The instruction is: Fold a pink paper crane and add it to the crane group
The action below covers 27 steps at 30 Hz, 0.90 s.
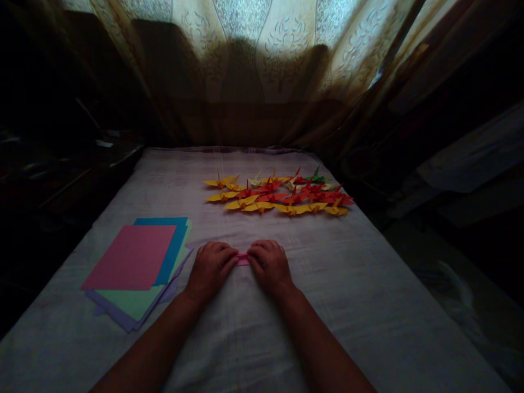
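My left hand [210,267] and my right hand [271,265] come together over the pale cloth-covered tabletop [347,305], thumbs toward me and fingers curled over, each narrowed on one end of a small pink paper [243,260]. Only its middle shows between my fingertips, a narrow folded strip with a darker line along it; my fingers hide the ends, and I cannot tell how many layers it has.

To my left, near that hand, lies an uneven stack of paper: a pink sheet [135,256] on top, a blue sheet [173,251] poking out beneath it, then a light green sheet [131,303], and purple sheets [111,309] turned askew at the bottom.

Beyond my hands, toward the right, folded paper cranes sit close together in rows. Yellow cranes [290,210] make up the front row, red cranes [270,197] fill much of the middle, and a green crane [316,178] stands at the back. A patterned curtain [282,54] hangs behind the far edge, lit from behind.
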### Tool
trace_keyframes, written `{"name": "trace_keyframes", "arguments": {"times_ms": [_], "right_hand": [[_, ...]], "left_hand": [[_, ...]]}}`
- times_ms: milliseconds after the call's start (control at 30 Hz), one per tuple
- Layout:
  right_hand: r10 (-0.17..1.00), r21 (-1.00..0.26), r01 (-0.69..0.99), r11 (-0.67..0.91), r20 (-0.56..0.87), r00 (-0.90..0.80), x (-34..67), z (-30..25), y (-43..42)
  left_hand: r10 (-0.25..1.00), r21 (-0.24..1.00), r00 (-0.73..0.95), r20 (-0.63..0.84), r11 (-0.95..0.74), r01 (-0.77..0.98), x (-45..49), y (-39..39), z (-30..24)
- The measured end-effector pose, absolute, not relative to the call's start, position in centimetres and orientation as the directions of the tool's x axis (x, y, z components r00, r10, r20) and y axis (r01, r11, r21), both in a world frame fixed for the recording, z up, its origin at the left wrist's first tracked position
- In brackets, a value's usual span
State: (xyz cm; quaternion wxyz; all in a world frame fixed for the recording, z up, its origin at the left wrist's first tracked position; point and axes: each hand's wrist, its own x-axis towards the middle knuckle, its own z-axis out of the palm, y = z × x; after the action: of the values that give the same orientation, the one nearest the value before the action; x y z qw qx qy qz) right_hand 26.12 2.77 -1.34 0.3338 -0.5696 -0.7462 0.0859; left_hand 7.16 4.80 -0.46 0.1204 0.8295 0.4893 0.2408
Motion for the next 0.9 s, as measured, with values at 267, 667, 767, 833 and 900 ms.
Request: {"name": "trace_keyframes", "arguments": {"times_ms": [267, 667, 767, 833, 900], "right_hand": [[0.880, -0.491, 0.784, 0.380, 0.452, -0.144, 26.13, -1.09, 2.47], [0.833, -0.436, 0.770, 0.465, 0.511, -0.214, 26.12, -1.25, 2.62], [0.818, -0.413, 0.779, 0.471, 0.534, -0.212, 26.09, -1.26, 2.66], [0.807, -0.406, 0.774, 0.486, 0.548, -0.220, 26.00, -1.24, 2.69], [0.783, -0.409, 0.757, 0.509, 0.587, -0.209, 25.88, -1.14, 2.71]], "left_hand": [[0.856, 0.479, 0.427, 0.291, -0.517, 0.709, 7.12, 4.52, -0.20], [0.820, 0.444, 0.457, 0.345, -0.572, 0.690, 7.26, 4.48, -0.46], [0.799, 0.384, 0.468, 0.377, -0.595, 0.706, 7.35, 4.33, -0.23], [0.782, 0.366, 0.480, 0.397, -0.615, 0.698, 7.30, 4.29, -0.08], [0.786, 0.386, 0.477, 0.393, -0.612, 0.690, 7.23, 4.31, 0.10]]}}
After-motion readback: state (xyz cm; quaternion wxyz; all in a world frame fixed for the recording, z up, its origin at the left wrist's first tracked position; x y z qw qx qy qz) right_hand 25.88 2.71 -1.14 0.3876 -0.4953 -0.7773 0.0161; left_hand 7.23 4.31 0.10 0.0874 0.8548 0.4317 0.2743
